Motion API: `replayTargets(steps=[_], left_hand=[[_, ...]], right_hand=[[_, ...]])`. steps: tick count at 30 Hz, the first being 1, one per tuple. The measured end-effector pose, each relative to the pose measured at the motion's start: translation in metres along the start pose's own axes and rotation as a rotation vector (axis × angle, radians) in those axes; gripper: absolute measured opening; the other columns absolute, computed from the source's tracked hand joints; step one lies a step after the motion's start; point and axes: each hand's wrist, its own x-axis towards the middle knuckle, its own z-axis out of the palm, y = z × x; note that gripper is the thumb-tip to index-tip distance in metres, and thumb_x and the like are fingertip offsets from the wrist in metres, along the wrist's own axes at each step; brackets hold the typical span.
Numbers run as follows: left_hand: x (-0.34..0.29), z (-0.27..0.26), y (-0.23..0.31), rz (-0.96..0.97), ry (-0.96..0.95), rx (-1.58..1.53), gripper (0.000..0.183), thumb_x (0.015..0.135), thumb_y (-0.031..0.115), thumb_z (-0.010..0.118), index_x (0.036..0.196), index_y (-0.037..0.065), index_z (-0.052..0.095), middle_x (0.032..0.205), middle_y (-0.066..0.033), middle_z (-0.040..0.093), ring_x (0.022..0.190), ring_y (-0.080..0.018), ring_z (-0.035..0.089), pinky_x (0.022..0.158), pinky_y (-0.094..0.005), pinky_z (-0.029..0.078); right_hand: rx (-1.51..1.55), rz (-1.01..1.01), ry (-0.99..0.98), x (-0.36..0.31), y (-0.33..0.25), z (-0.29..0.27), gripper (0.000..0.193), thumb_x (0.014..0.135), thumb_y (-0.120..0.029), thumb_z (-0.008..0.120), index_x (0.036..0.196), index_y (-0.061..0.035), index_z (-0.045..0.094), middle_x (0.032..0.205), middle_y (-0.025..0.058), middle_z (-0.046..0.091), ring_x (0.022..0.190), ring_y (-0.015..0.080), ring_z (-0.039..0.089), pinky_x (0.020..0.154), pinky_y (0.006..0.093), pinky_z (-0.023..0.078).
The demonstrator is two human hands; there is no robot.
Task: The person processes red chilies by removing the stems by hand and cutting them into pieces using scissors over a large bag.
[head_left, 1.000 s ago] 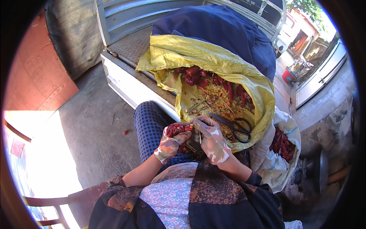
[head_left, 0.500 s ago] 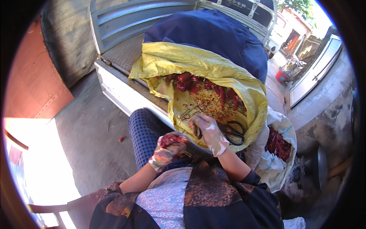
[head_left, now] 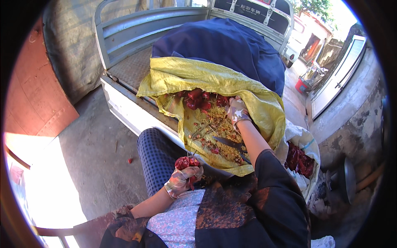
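My left hand (head_left: pixel 182 181), in a stained patterned glove, is closed around a bunch of dried red peppers (head_left: pixel 182 163) above my lap, stems pointing up. My right hand (head_left: pixel 238 112), gloved likewise, reaches into the open yellow woven sack (head_left: pixel 264 108). Its fingers curl onto a dried red pepper at the sack's far inner side, and their tips are partly hidden. More red peppers (head_left: pixel 194 99) lie left of that hand. Scissors (head_left: pixel 228 143) with dark blades rest nearer to me on a spread of yellow seeds (head_left: pixel 215 120) and bits; their black handles are partly covered by my right arm.
A dark blue cloth (head_left: pixel 219 41) covers a heap behind the sack on the truck bed (head_left: pixel 128 68). Right of me stands a white sack (head_left: pixel 310 142) holding red peppers. A rust-red panel (head_left: pixel 41 91) is at left, a white door (head_left: pixel 339 78) at right.
My right hand has moved forward and away from my lap, past the scissors, to the peppers in the sack. My left hand still holds its bunch, now turned with stems up.
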Motion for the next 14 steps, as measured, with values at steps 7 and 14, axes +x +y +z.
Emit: replayTargets(steps=[7,14], left_hand=[[0.004,0.000,0.005,0.037,0.017,-0.111,0.020,0.079,0.007,0.061,0.097,0.002,0.057,0.069,-0.0037,0.051,0.063,-0.0150,0.049,0.051,-0.0251,0.038],[0.007,-0.005,0.007,0.047,0.070,-0.172,0.024,0.083,0.012,0.062,0.104,0.004,0.053,0.077,-0.0037,0.052,0.071,-0.0161,0.051,0.052,-0.0263,0.040]], right_hand=[[0.672,0.077,-0.096,-0.012,0.025,-0.023,0.024,0.083,-0.028,0.060,0.086,-0.0053,0.065,0.086,0.0161,0.064,0.085,0.0253,0.063,0.071,0.0378,0.046],[0.874,-0.017,0.121,-0.109,-0.015,-0.092,0.021,0.078,-0.027,0.070,0.081,-0.0065,0.067,0.071,0.0141,0.066,0.060,0.0224,0.064,0.058,0.0317,0.049]])
